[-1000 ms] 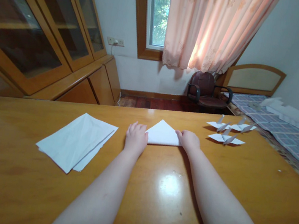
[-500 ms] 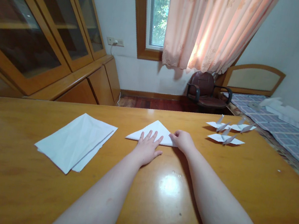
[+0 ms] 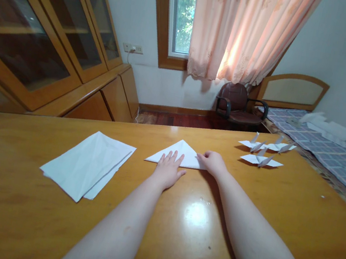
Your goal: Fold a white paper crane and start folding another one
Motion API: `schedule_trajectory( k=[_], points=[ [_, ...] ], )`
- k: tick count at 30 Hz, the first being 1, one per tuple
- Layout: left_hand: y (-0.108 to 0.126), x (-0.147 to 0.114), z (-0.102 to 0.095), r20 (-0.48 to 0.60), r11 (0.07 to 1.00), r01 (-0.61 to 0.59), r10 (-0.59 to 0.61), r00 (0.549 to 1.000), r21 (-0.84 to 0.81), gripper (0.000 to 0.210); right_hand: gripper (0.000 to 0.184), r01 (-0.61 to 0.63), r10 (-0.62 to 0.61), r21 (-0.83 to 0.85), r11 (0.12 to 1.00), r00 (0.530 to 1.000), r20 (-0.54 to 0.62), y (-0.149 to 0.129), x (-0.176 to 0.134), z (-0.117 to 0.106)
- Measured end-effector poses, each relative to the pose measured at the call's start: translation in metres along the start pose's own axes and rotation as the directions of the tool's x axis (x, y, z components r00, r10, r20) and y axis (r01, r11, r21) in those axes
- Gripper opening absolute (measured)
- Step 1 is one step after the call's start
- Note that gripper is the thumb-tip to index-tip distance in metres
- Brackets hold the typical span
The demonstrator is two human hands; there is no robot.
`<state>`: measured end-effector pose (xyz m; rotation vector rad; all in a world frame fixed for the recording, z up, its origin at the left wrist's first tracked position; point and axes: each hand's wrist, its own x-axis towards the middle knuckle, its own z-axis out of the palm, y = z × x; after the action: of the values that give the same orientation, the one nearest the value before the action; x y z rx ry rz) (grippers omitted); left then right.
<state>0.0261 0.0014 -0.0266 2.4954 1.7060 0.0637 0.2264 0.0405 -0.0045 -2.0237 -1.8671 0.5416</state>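
A sheet of white paper (image 3: pixel 186 149), folded into a triangle, lies flat on the wooden table (image 3: pixel 177 219) with its point facing away from me. My left hand (image 3: pixel 168 170) rests on its lower left part, fingers spread and pressing down. At the right corner my right hand (image 3: pixel 215 164) has its fingers curled, with thumb and forefinger pinching the paper's edge; that corner is hidden beneath the hand. Off to the left is a stack of white paper sheets (image 3: pixel 86 165), the top one showing creases.
Three folded paper cranes (image 3: pixel 261 161) stand at the table's far right. Beyond the table are a brown armchair (image 3: pixel 236 105) and a bed (image 3: pixel 327 147) with a checked cover. A glass-fronted cabinet (image 3: pixel 84 82) lines the left wall.
My left hand has slid slightly left along the folded paper. My right hand stays at the right corner, and the paper has barely moved.
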Motion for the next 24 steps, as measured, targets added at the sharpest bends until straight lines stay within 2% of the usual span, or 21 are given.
schedule_trajectory(
  k=[5,8,11,16,20,24],
  points=[
    [0.001,-0.004,-0.009,-0.063,1.000,0.011,-0.010,0.998,0.004,0.060,0.033,0.086,-0.080,-0.036,0.996,0.987,0.143,-0.001,-0.005,-0.009],
    [0.002,-0.008,-0.018,-0.122,0.999,0.038,-0.038,0.992,0.000,0.051,0.034,0.126,-0.115,-0.057,0.990,0.981,0.154,-0.002,-0.006,-0.010],
    [0.000,-0.010,-0.025,-0.135,0.999,0.031,-0.032,0.990,-0.011,0.045,0.034,0.142,-0.134,-0.044,0.989,0.979,0.156,-0.002,-0.006,-0.009],
    [-0.005,-0.007,-0.025,-0.221,1.000,0.011,-0.015,0.975,-0.018,0.037,0.029,0.108,-0.102,-0.040,0.993,0.985,0.137,-0.001,-0.004,-0.004],
    [-0.004,-0.003,-0.016,-0.170,0.999,-0.035,0.033,0.985,-0.008,0.041,0.028,0.059,-0.049,-0.093,0.994,0.994,0.101,-0.002,0.000,0.002],
    [-0.001,-0.001,-0.007,-0.087,0.997,-0.070,0.071,0.994,0.013,0.055,0.031,0.030,-0.022,-0.113,0.993,0.998,0.066,-0.003,0.003,0.008]
  ],
)
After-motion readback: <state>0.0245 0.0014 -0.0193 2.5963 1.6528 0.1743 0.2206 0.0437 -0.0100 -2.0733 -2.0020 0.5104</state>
